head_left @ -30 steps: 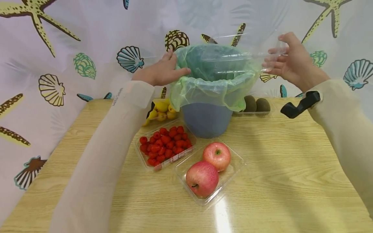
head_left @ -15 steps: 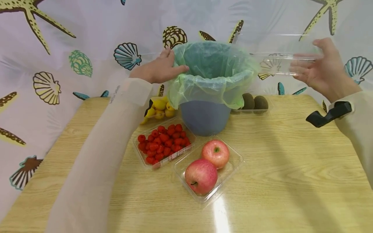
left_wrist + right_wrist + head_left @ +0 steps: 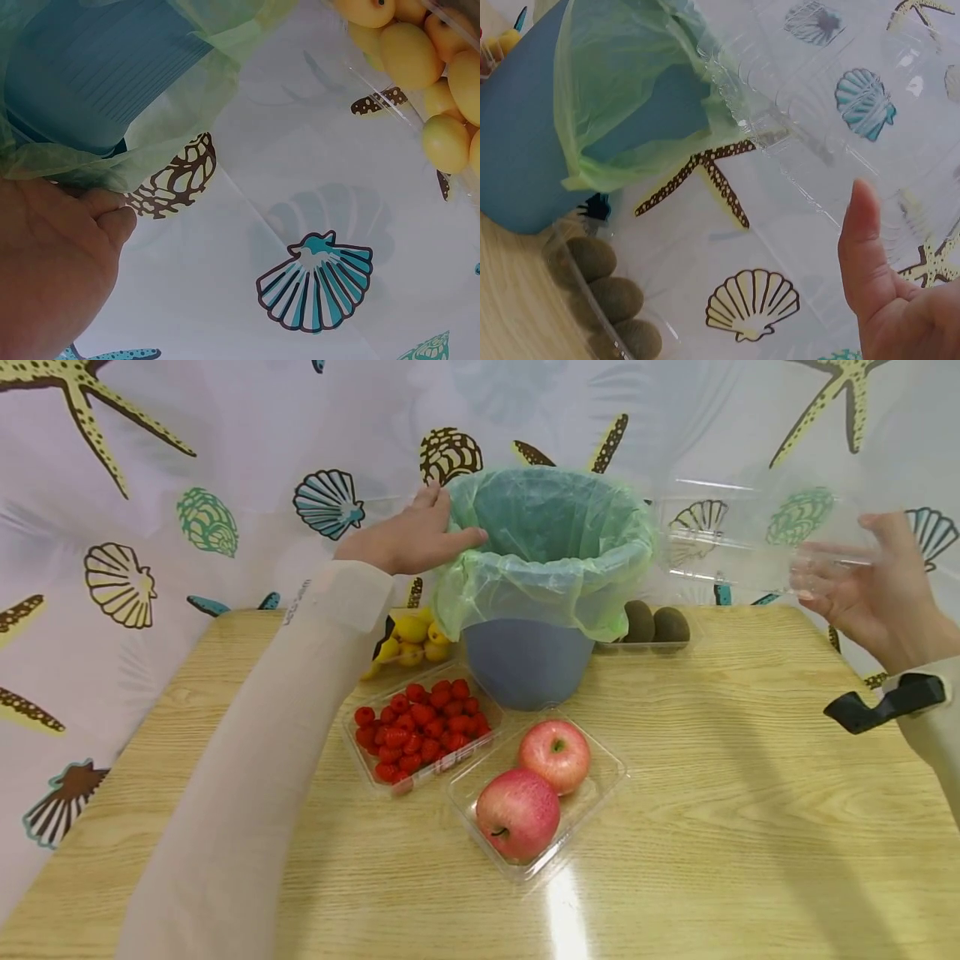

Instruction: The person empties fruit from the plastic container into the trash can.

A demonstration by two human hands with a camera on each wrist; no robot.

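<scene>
A blue bin (image 3: 528, 664), lined with a thin green plastic bag (image 3: 540, 581) folded over its rim, stands near the back of the table. My left hand (image 3: 412, 535) grips the lined rim on its left side, the thumb lying over the edge; the left wrist view shows bent fingers (image 3: 112, 217) against the bag. To the right of the bin, my right hand (image 3: 881, 585) holds a clear plastic container (image 3: 738, 543) up in the air, apart from the rim. The container is see-through and nothing shows inside it. The right thumb (image 3: 864, 217) is stretched along its side.
Before the bin stand a clear tray of raspberries (image 3: 423, 727) and one with two apples (image 3: 517, 814). Small yellow fruits (image 3: 412, 639) sit in a tray at the left behind my arm, kiwis (image 3: 671, 625) in another at the right. A shell-patterned cloth (image 3: 247, 443) hangs behind.
My right hand has carried the clear container rightward, from over the bin's opening to beside it, and slightly lower. My left hand has stayed on the rim.
</scene>
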